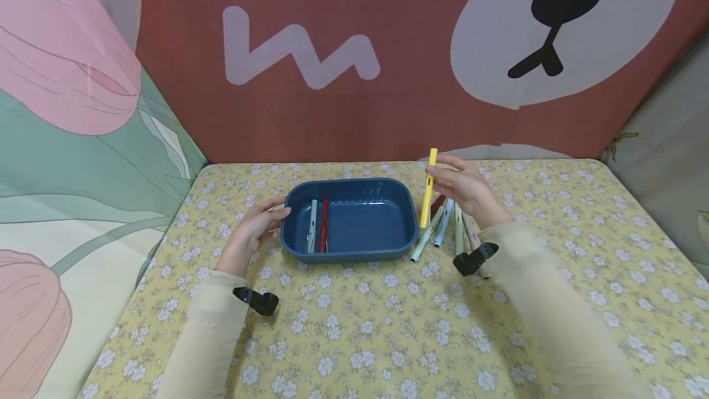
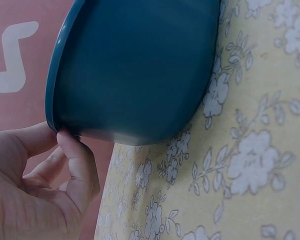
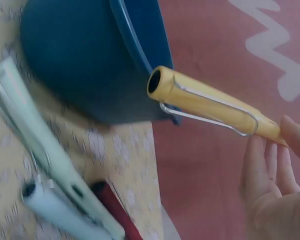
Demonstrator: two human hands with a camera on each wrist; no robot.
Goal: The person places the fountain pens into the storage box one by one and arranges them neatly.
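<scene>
My left hand [image 1: 256, 229] pinches the left rim of a blue rectangular basin [image 1: 365, 256] between thumb and fingers; the left wrist view shows the grip on the rim [image 2: 51, 107]. Inside the basin, toward its left, lie a pale green pen [image 1: 312, 226] and a red pen [image 1: 324, 226] side by side. Raised just past the basin's right edge, a yellow pen [image 1: 428, 189] with a wire clip is pinched near one end by my right hand [image 1: 465, 188]. In the right wrist view the yellow pen [image 3: 210, 105] points its clip end toward the basin [image 3: 80, 55].
Right of the basin several pens lie in a loose pile, among them a light green one [image 1: 426, 239], a light blue one [image 1: 444, 223] and a dark red one [image 3: 115, 207]. A yellow flowered cloth [image 1: 354, 337] covers the table, with a printed red backdrop [image 1: 332, 122] behind.
</scene>
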